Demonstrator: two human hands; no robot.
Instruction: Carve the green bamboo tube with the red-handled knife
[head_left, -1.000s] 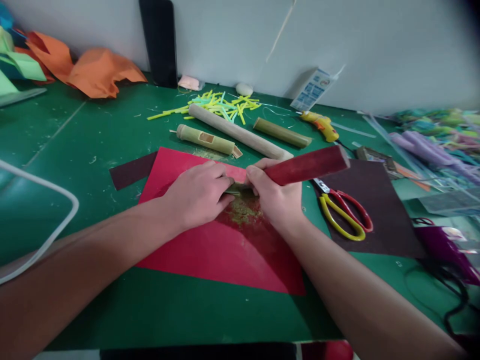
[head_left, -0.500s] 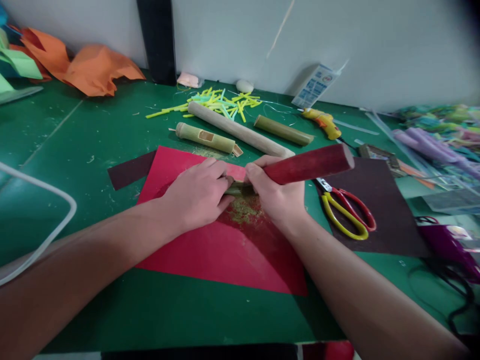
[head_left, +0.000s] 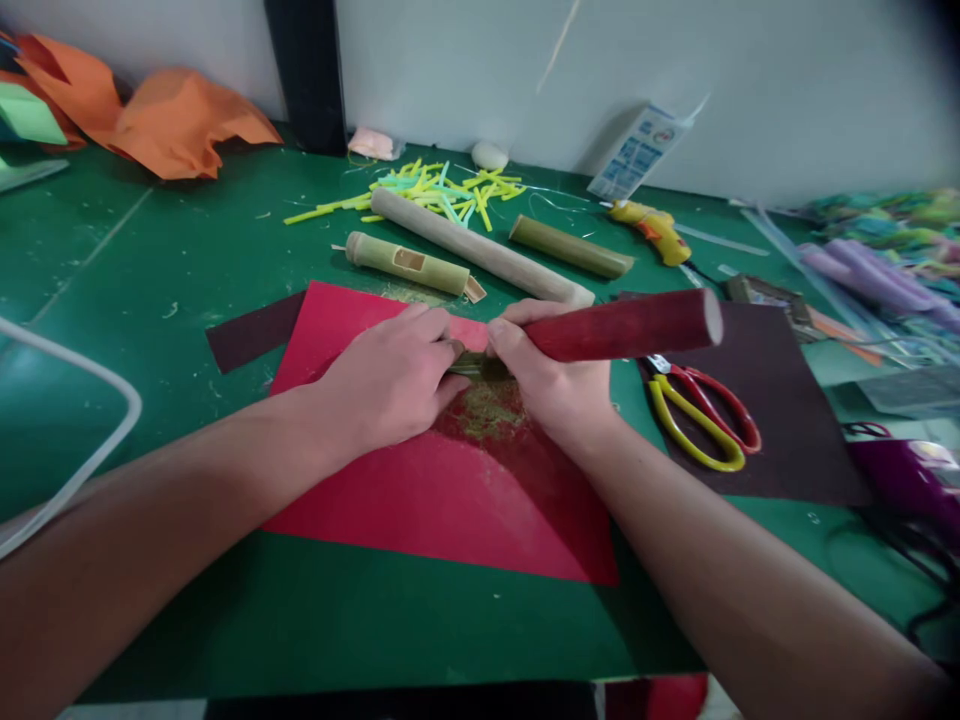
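My left hand (head_left: 394,378) is closed on a small greenish bamboo piece (head_left: 471,364), most of it hidden by the fingers. Close beside it, my right hand (head_left: 559,375) grips a thick red handle (head_left: 637,327) that sticks out to the right. The working end of this tool is hidden behind the fingers, at the bamboo. Fine green-brown shavings (head_left: 486,410) lie below the hands on a red sheet (head_left: 405,500). Beyond the hands lie a bamboo tube with a cut window (head_left: 442,273), a pale wooden stick (head_left: 484,248) and another bamboo piece (head_left: 571,247).
Scissors (head_left: 701,420) with red and yellow handles lie on a dark brown sheet (head_left: 802,420) at right. A yellow glue gun (head_left: 654,232), cut yellow-green strips (head_left: 427,188) and orange paper (head_left: 176,120) sit farther back. A white cable (head_left: 112,385) loops at left.
The view has shifted slightly, so the table things sit a little higher. The red handle has turned slightly, showing more of its end. Both hands keep their grip.
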